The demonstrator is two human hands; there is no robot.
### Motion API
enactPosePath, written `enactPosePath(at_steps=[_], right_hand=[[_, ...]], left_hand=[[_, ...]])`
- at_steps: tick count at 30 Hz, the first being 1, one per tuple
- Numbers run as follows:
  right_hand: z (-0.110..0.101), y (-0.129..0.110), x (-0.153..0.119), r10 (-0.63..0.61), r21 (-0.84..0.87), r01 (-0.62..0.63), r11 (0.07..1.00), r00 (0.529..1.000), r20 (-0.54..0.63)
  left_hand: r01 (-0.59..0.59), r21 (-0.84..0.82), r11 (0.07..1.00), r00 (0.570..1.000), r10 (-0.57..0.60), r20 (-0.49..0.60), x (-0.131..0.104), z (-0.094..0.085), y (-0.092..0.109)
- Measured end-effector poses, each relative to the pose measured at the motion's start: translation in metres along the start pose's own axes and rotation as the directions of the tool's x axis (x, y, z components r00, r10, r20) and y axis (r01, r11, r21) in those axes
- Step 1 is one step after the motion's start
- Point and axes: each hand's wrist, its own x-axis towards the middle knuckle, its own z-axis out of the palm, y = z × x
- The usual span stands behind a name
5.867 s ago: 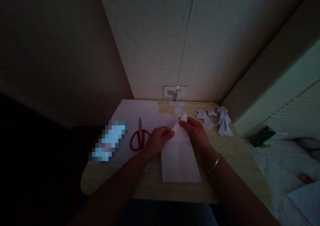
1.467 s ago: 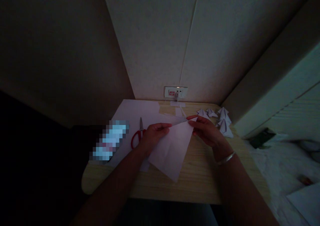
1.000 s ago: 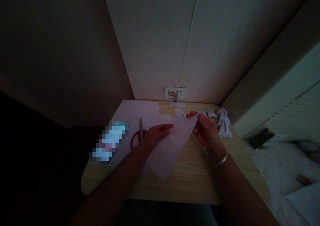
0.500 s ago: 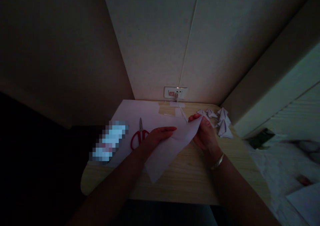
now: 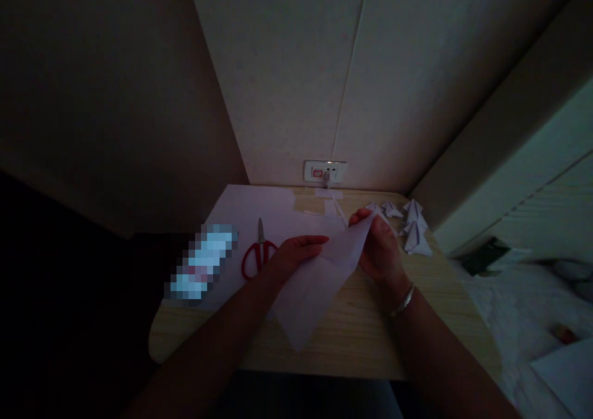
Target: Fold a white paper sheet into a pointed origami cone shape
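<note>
My right hand [image 5: 383,249] pinches the raised corner of a white sheet of paper [image 5: 319,289]. The sheet slants down from there, and its lower corner hangs toward the table's front edge. Against the sheet's upper face rests my left hand [image 5: 301,249], its fingers stretched out. Just left of that hand, scissors [image 5: 260,233] with red handles lie with blades pointing to the wall. They rest on more white paper [image 5: 254,206] spread over the table, and my left hand partly covers one handle.
Several small folded paper pieces [image 5: 416,233] stand at the table's [image 5: 370,345] right back. A phone [image 5: 204,261] with a blurred-out screen lies at the left. Paper strips [image 5: 330,207] lie near the wall socket [image 5: 325,172]. A bed-like white surface [image 5: 519,320] adjoins the right side.
The sheet's lower corner has swung slightly right and down toward the front edge. Both hands stay nearly in place, the right one still pinching the corner.
</note>
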Motion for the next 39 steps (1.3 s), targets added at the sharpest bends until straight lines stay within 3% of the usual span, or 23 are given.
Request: enactPosePath(at_steps=[8, 13, 18, 24, 31, 39], right_hand=[[0.002, -0.001, 0.002, 0.006, 0.120, -0.005, 0.993, 1.000, -0.004], [0.002, -0.002, 0.005, -0.002, 0.076, 0.005, 0.997, 0.999, -0.042], [0.004, -0.002, 0.005, -0.003, 0.046, 0.004, 0.999, 1.000, -0.005], [0.007, 0.003, 0.004, 0.059, 0.093, -0.064, 0.994, 0.997, 0.057], [0.010, 0.014, 0.002, 0.160, 0.005, -0.160, 0.987, 0.986, 0.054], [0.014, 0.018, 0.002, 0.225, 0.038, -0.224, 0.974, 0.974, -0.020]], left_hand=[[-0.048, 0.003, 0.999, 0.998, 0.048, -0.028, 0.004, -0.002, -0.004], [-0.062, -0.005, 0.998, 0.998, 0.062, 0.023, 0.004, -0.004, -0.008], [-0.113, -0.021, 0.993, 0.991, 0.114, 0.074, 0.001, 0.000, -0.010], [-0.149, 0.122, 0.981, 0.989, 0.150, 0.004, 0.001, 0.005, -0.011], [-0.347, 0.441, 0.827, 0.898, 0.429, -0.097, 0.006, 0.001, -0.015], [-0.377, 0.568, 0.732, 0.854, 0.511, -0.092, 0.005, 0.005, -0.018]])
